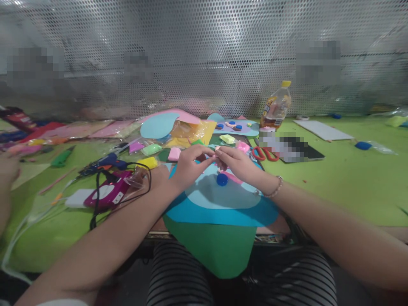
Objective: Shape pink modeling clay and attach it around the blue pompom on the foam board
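Observation:
My left hand point(190, 163) and my right hand point(237, 163) meet above a stack of paper cut-outs, both pinching a small piece of pink clay point(216, 155) between their fingertips. Under them lie a light blue shape point(223, 197), a darker blue sheet point(223, 214) and a green sheet point(216, 248) that hangs over the table's front edge. A round blue clay ball point(222, 179) sits on the light blue shape just below my hands. A bracelet is on my right wrist.
The green table point(334, 178) holds red scissors point(265, 153), a yellow-capped bottle point(276, 106), clay packets point(152, 148), a blue glue gun point(105, 162), a magenta device point(110, 194) with a black cord, and coloured papers point(178, 123). Another person's hand point(8, 170) is at far left. A perforated metal screen point(204, 55) stands behind.

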The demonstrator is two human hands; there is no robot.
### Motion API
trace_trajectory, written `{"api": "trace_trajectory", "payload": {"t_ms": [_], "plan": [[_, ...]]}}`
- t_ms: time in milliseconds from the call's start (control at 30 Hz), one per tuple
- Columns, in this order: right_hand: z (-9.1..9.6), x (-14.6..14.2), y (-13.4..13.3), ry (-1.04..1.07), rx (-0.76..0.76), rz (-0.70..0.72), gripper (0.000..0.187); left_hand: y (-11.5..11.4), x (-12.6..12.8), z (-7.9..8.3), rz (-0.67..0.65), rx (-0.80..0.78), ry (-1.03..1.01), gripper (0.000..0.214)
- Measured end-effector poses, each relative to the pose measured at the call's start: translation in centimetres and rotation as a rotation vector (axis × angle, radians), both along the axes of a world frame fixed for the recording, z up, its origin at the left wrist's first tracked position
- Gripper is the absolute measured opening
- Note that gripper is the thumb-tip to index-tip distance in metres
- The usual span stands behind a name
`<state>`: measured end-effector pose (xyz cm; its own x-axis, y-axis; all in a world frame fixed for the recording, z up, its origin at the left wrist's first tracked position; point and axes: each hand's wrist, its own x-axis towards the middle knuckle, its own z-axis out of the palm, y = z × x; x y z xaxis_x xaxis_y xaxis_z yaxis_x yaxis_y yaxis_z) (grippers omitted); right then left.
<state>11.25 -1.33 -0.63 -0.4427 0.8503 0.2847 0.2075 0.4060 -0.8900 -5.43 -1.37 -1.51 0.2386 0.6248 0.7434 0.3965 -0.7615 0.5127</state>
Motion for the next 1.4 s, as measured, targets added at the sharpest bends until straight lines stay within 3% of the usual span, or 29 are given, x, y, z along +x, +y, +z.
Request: {"api": "trace_trajectory", "payload": {"t_ms": [267, 467, 633, 833, 1400], "plan": [[0.3, 0.5, -0.1, -0.012, 0.087, 0.005, 0.031, -0.2, 0.2, 0.2, 0.021, -0.07, -0.054, 0.012], [0.4, 1.8, 0.3, -0.236, 0.605, -0.038, 0.01, -0.5, 0.2, 0.4, -0.003, -0.224, -0.162, 0.016], [0.4, 1.7, 0.2, -0.292, 0.86, -0.06, 0.017, -0.8, 0.3, 0.6, -0.061, -0.286, -0.241, 0.017], [0.5, 1.5, -0.2, -0.253, 0.926, -0.113, 0.009, -1.1, 0.4, 0.4, -0.111, -0.364, -0.319, 0.019], [0.8, 1.4, -0.6, -0.259, 0.95, -0.129, 0.003, -1.0, 0.4, 0.2, -0.122, -0.292, -0.274, 0.018]]}}
